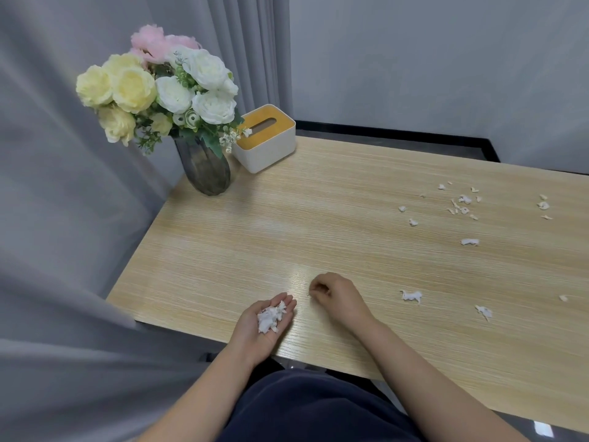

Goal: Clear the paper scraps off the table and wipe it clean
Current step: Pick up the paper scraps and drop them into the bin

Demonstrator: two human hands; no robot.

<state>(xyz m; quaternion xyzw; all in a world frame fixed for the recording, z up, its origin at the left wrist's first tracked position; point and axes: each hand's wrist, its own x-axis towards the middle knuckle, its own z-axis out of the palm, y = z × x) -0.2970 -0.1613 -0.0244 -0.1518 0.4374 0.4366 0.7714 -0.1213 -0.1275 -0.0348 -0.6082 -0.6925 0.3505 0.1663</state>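
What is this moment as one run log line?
left hand: cupped, holds scraps pile | right hand: pinching tiny scrap | loose scraps remain, table's right side

Worktop (318, 218) cut off at right edge; right hand (334, 291) curled, its grip contents too small to tell.

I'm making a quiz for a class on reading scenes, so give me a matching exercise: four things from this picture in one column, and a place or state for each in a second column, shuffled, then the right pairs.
Column one:
1. left hand
2. right hand
3. tissue box
4. vase of flowers

Column two:
A. far left corner of the table
B. palm up, carrying a heap of scraps
C. fingers curled down at the tabletop
D. beside the vase, slot on top with no tissue showing

Pairs: 1-B, 2-C, 3-D, 4-A
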